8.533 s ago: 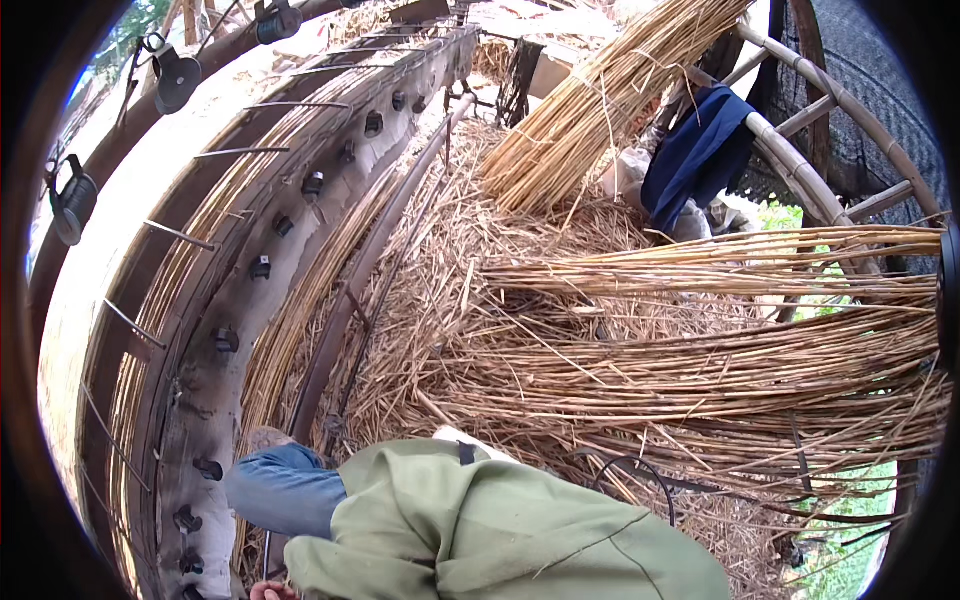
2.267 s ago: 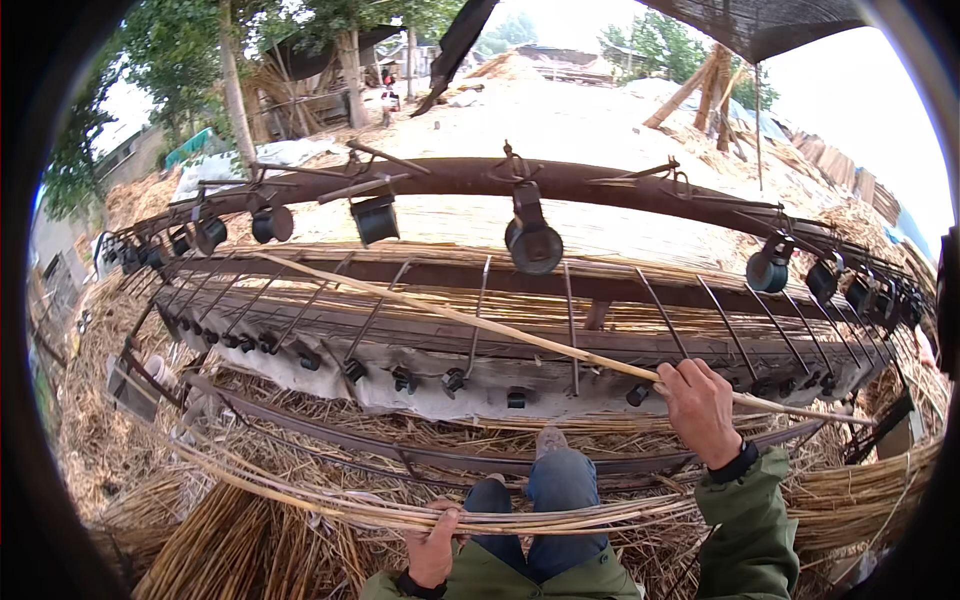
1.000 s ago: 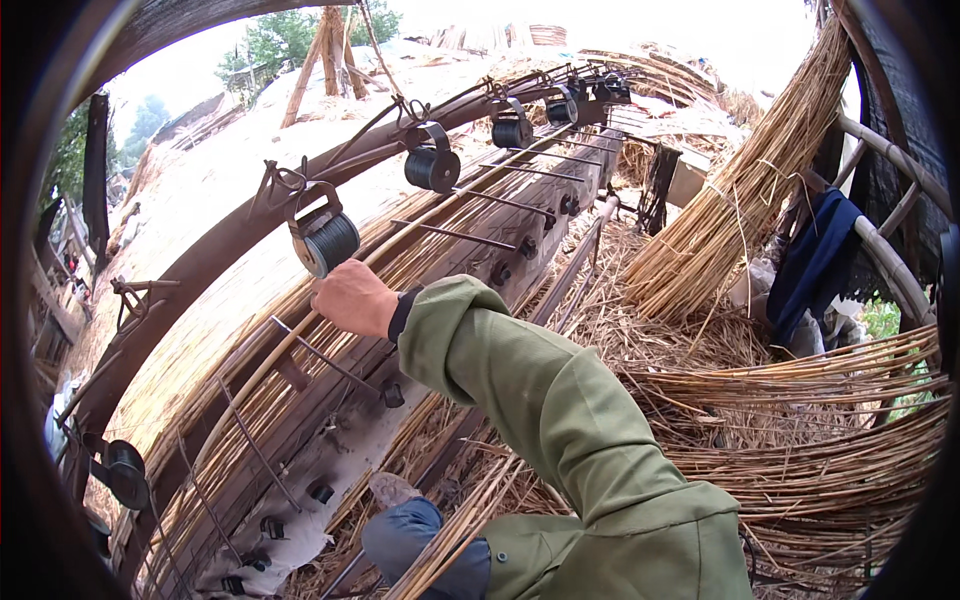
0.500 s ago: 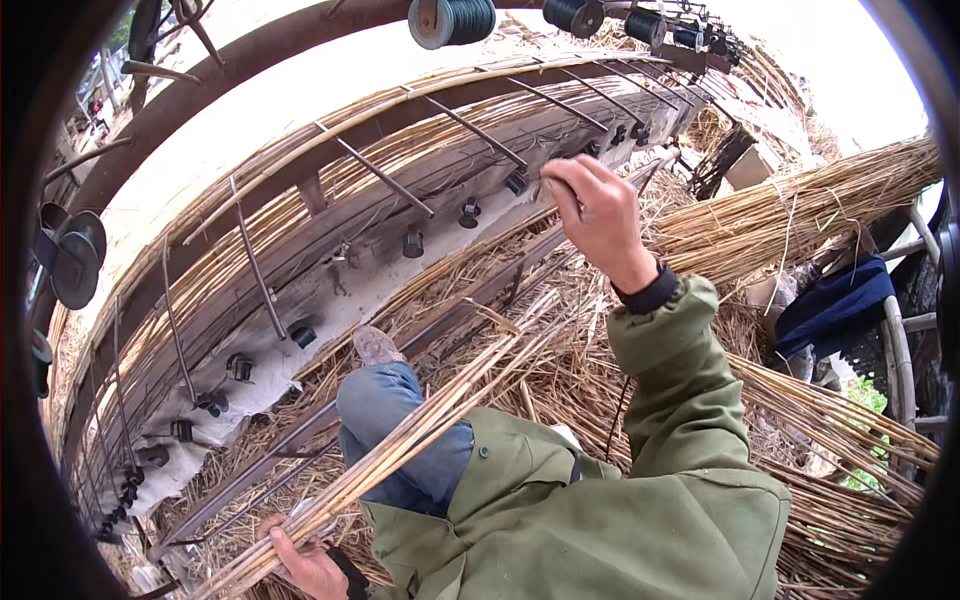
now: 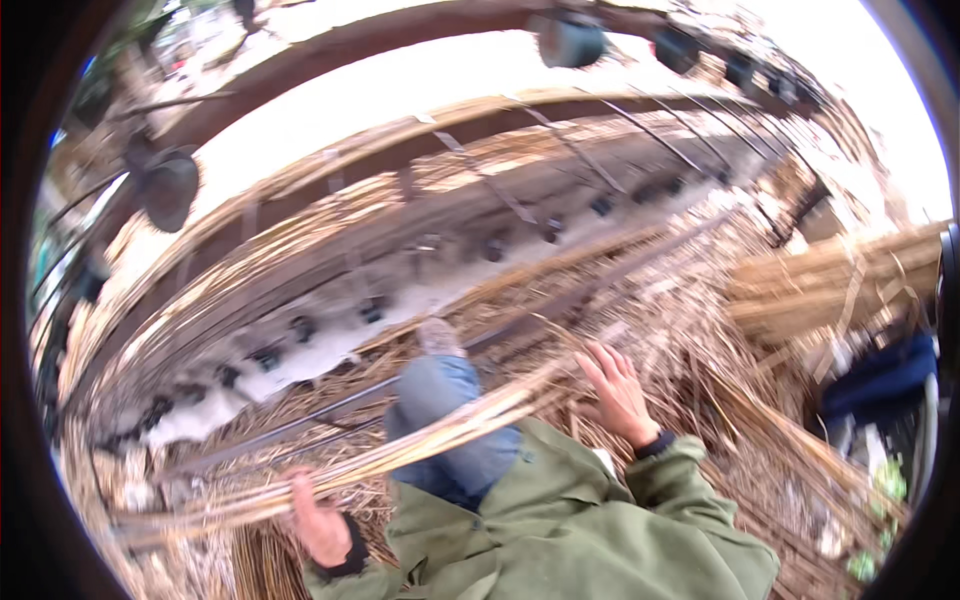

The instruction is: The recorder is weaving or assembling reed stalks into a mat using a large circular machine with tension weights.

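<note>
A loose handful of long pale reeds (image 5: 440, 440) lies slantwise across my lap, over my bent knee in blue trousers. Toward its lower left end, my left hand (image 5: 320, 520) is closed round the stalks, smeared by motion. My right hand (image 5: 618, 395) is beside the upper right end of the reeds, open, fingers apart and stretched out. Whether it touches any stalk is too blurred to tell. In front of me runs a long brown beam (image 5: 400, 180) with thin rods across it and more reeds along it. Small dark bobbins (image 5: 372, 310) hang in a row below.
Large spools of dark cord (image 5: 570, 42) sit along a curved upper bar (image 5: 350, 45). Another spool (image 5: 168, 190) hangs at the left. Thick tied reed bundle (image 5: 840, 285) and dark blue cloth (image 5: 880, 375) are at the right. Loose straw (image 5: 640, 290) covers the ground around me.
My right hand has come down from the bobbin row to the reeds and spread its fingers. The reeds and my left hand appear higher in view. The whole view has shifted and blurred.
</note>
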Tool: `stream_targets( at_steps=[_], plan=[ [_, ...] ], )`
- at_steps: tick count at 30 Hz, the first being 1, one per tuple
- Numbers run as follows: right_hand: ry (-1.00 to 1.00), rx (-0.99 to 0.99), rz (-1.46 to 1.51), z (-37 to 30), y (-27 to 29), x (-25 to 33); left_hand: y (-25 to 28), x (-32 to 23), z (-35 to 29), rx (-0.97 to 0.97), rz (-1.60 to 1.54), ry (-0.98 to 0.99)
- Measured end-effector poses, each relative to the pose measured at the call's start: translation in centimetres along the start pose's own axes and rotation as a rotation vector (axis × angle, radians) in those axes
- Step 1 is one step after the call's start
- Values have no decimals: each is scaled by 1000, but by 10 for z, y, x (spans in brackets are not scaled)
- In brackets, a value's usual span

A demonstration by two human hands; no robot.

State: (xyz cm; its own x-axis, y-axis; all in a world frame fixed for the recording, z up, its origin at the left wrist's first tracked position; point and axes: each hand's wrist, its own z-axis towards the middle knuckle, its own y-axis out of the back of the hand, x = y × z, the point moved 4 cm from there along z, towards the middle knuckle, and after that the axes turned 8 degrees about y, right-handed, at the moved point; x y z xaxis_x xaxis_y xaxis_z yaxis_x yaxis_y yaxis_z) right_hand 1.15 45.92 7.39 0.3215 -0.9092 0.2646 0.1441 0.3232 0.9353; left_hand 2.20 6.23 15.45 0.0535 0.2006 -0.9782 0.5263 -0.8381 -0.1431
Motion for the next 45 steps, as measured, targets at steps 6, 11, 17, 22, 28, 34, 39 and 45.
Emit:
stream_targets(
  at_steps=[6, 11, 17, 22, 28, 34, 39, 45],
  plan=[
    [364, 76, 203, 33, -6, 81, -20, 19, 18, 186, -268, 144],
    [597, 139, 577, 70, 2, 155, 18, 9, 17, 211, -312, 90],
    [262, 547, 910, 90, -12, 190, 16, 27, 11, 388, -344, 121],
    [253, 444, 982, 97, -29, 184, 19, 28, 14, 400, -316, 132],
    [366, 177, 854, 102, -19, 195, 26, 32, 14, 311, -247, 192],
    [437, 23, 689, 103, -1, 211, 32, 30, 15, 193, -232, 120],
    [501, -115, 442, 119, 32, 210, 34, 34, 18, 174, -340, 7],
    [640, -270, 219, 159, 89, 190, 69, 37, 24, 16, -461, 172]
  ],
)
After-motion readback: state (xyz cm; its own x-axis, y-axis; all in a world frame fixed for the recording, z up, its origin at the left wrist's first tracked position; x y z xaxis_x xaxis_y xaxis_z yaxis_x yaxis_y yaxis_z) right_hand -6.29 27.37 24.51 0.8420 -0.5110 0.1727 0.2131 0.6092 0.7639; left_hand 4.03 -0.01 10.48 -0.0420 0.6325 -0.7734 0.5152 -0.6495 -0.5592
